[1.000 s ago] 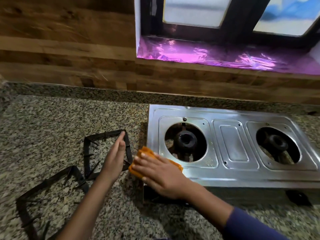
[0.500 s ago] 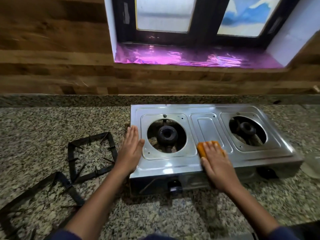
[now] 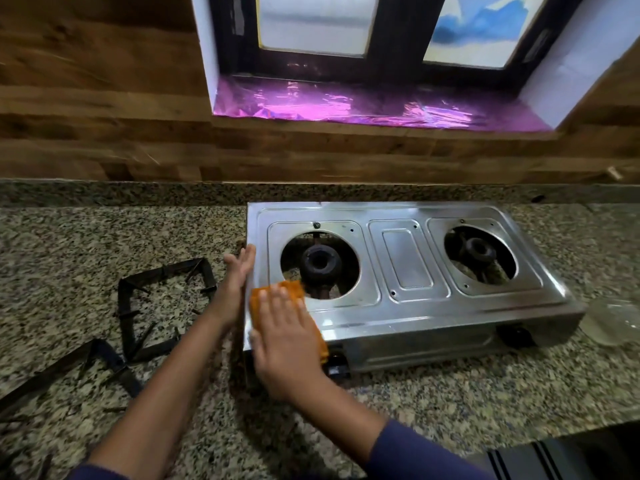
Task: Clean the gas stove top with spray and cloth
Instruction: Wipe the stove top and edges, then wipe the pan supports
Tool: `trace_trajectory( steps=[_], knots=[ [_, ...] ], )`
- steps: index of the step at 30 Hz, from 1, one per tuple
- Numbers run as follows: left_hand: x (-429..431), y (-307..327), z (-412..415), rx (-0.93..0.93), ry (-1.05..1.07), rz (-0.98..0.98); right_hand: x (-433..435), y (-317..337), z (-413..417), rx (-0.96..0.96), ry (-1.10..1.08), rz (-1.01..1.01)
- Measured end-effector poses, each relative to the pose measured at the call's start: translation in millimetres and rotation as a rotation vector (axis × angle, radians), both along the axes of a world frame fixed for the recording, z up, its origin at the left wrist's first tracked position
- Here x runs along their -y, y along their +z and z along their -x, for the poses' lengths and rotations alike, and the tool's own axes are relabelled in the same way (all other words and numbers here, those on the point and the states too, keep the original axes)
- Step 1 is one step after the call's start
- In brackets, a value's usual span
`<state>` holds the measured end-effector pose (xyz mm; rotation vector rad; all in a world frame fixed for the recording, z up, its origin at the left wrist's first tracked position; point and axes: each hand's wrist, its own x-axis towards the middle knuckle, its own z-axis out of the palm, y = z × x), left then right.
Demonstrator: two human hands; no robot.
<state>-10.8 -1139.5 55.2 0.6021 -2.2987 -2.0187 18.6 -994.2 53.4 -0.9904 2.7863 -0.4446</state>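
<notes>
the speckled table (image 3: 450, 403) carries the steel stove (image 3: 401, 271), its two burner holes uncovered. two black grates (image 3: 162, 306) lie beside it. the left hand (image 3: 239, 275), fingers straight, braces the stove's left edge. the right hand (image 3: 284, 337) presses the orange cloth (image 3: 277, 289) flat on the front left corner. a hard push could slide the stove, or the cloth could snag in the burner hole.
</notes>
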Motion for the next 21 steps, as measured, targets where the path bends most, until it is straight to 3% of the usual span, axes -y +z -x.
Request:
trace_trajectory(
  steps=[2, 8, 14, 18, 21],
  knots=[
    [9, 17, -3, 0.045, 0.015, -0.123, 22, -2, -5, -0.009, 0.077, 0.017],
    [28, 29, -2, 0.16, -0.113, 0.066, -25, -8, 11, -0.082, 0.284, 0.084],
    [1, 12, -4, 0.047, -0.097, 0.209, -126, -5, 67, -0.028, -0.008, 0.016],
    [-11, -17, -3, -0.065, -0.061, 0.418, -130, 5, 127, 0.024, -0.122, -0.064],
    [-12, -21, -3, -0.077, -0.045, 0.464, -114, 2, 176, -0.002, -0.178, -0.046]
  ],
)
